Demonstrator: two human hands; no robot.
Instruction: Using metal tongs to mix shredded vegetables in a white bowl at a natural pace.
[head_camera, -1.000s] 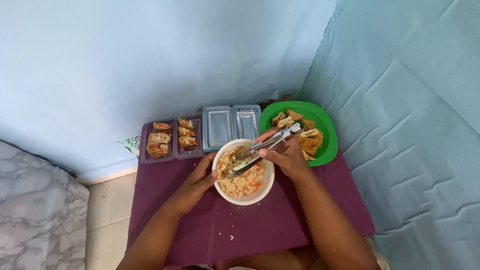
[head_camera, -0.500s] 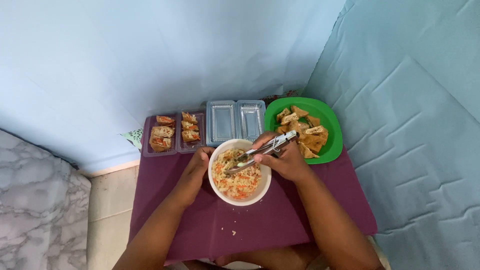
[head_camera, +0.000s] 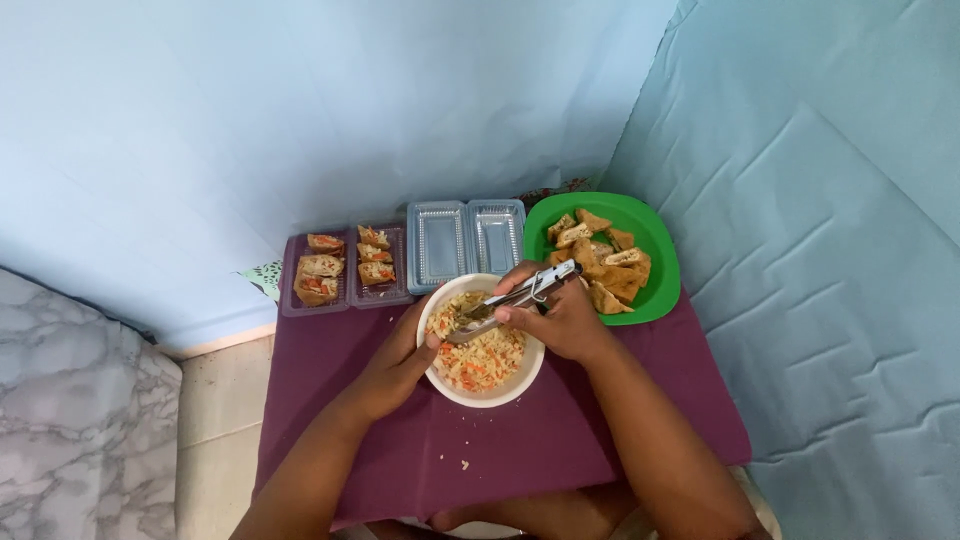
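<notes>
Right hand (head_camera: 560, 318): closed around metal tongs (head_camera: 515, 298), tips now lower, in the filling.
Left hand (head_camera: 400, 362): gripping the white bowl (head_camera: 482, 392) rim, unchanged.
Bowl: mid-bench (head_camera: 540, 440), beside green plate (head_camera: 655, 262).
Reading: another scoop being gathered.

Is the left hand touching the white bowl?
Touching. The head view shows the left hand pressed against the rim of the white bowl, its fingers curled over the edge, with no gap.
</notes>
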